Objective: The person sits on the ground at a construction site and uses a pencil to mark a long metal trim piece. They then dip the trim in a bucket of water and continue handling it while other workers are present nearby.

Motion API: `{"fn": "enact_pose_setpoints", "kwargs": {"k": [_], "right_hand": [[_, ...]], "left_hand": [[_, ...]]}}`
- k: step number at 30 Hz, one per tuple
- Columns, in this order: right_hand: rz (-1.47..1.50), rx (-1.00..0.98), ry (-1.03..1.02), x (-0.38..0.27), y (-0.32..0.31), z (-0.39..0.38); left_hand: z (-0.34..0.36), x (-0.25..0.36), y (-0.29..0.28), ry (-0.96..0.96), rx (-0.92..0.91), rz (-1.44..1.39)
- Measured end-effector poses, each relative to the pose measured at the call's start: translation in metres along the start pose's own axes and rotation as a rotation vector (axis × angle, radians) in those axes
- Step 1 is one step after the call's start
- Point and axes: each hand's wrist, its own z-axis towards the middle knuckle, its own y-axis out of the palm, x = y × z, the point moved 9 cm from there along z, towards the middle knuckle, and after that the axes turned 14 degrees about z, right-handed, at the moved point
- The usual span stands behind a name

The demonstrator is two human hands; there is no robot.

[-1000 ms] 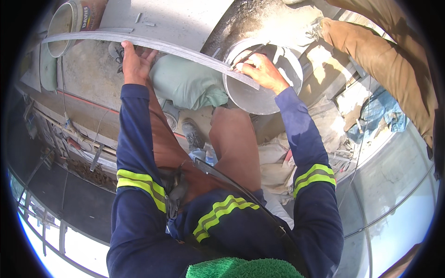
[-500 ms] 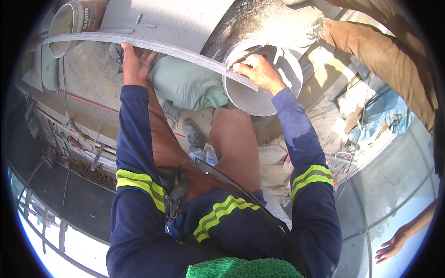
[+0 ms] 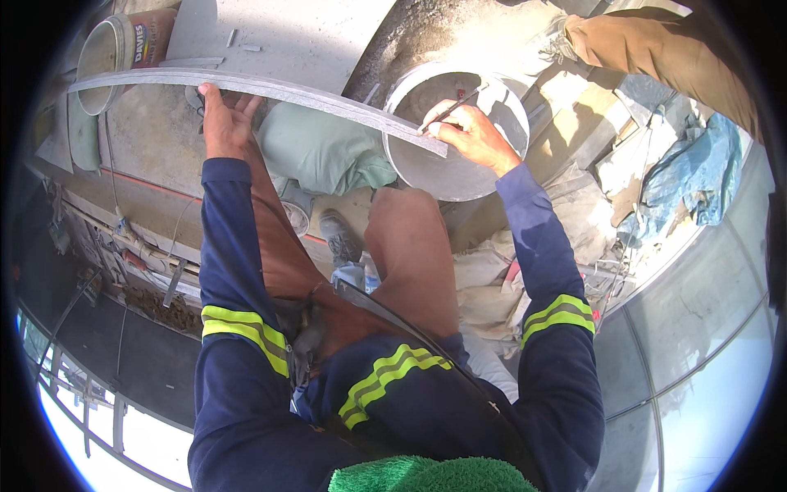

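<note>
A long light grey strip (image 3: 311, 102) runs from the upper left to the large round bucket (image 3: 520, 123). My left hand (image 3: 225, 127) grips it from beneath, thumb up at its edge, fingers partly hidden. Near the strip's right end, above the bucket, my right hand (image 3: 474, 139) is closed on a thin dark stick-like tool (image 3: 466, 97), whose lower tip is at the strip. A pale green cloth bundle (image 3: 316, 148) lies under the strip between my hands, just beyond my knee.
A paint pail (image 3: 152, 37) and a pale board (image 3: 291, 41) lie at upper left. Another person's brown-trousered leg (image 3: 648, 49) is at upper right, above blue plastic sheeting (image 3: 680, 180) and scrap sacks (image 3: 566, 209). Glass panels (image 3: 689, 328) line the lower right.
The view has shifted slightly. The other person's hand at lower right is gone and their upper leg has mostly left view. My hands remain on the strip and tool, the right tilted slightly.
</note>
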Motion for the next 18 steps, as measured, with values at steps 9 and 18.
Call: {"fn": "enact_pose_setpoints", "kwargs": {"k": [9,18], "right_hand": [[-0.018,0.040,0.105,0.008,-0.024,-0.033],[0.246,0.366,0.077,0.066,-0.094,-0.150]], "left_hand": [[0.001,-0.003,-0.005,-0.037,0.049,0.001],[-0.012,0.008,0.013,-0.017,-0.008,0.032]]}}
